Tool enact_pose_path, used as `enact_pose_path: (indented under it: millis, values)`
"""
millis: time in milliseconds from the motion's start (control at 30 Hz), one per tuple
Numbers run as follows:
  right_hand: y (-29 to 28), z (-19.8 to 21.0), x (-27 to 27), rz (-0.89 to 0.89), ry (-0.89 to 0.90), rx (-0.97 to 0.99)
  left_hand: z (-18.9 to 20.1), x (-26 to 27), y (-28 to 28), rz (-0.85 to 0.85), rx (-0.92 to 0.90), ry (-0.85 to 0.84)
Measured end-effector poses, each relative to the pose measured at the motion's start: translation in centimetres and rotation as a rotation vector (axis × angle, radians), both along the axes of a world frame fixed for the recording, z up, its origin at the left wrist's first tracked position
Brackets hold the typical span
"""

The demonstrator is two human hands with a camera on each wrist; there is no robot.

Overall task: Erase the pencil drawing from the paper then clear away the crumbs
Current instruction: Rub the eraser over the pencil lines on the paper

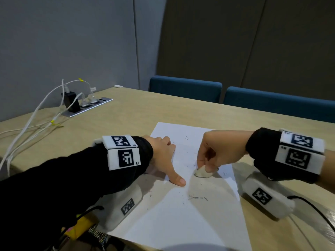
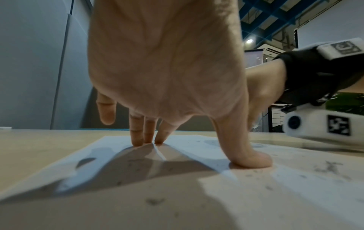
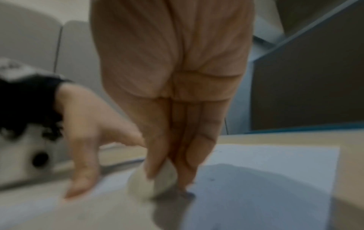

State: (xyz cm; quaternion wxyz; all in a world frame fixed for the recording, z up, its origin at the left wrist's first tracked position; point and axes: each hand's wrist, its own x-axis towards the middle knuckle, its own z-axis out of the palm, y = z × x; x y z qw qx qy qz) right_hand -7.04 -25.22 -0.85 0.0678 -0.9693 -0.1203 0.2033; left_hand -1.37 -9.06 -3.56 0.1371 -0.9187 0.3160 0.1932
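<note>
Right hand [image 1: 215, 151] pinches eraser [image 1: 202, 172] onto paper [image 1: 181, 214], just right of the flat left hand [image 1: 164, 156] pinning the sheet; crumbs [image 1: 196, 197] lie nearer

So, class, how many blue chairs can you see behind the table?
2: one chair behind the table's far edge near the middle, another chair to its right. Others may sit outside the picture.
</note>
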Motion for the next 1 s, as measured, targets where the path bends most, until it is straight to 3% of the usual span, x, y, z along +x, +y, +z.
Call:
enact_pose_path:
  millis: [200, 400, 533, 633, 767, 1000]
  values:
    - [0.2, -0.3, 4.5, -0.159, -0.324, 0.047, 0.4, 0.7, 0.5, 0.009, -0.030, 0.064]
    - [1.2, -0.1, 4.2, -0.067, -0.108, 0.046, 0.8, 2.1, 1.5, 0.093, -0.166, 0.062]
    - [1.1, 0.8, 5.4, -0.118, -0.208, 0.091, 1.2, 3.1, 2.8, 0.200, -0.290, 0.106]
    - [1.4, 0.2, 7.1, -0.176, -0.300, 0.064, 1.0, 3.4, 3.2, 0.212, -0.266, 0.125]
    - [2.6, -1.1, 8.3, -0.191, -0.286, 0.037, 0.8, 3.6, 3.4, 0.190, -0.258, 0.106]
    - [4.1, -1.0, 6.4, -0.019, -0.157, 0.004, 0.7, 3.6, 2.8, 0.147, -0.100, -0.023]
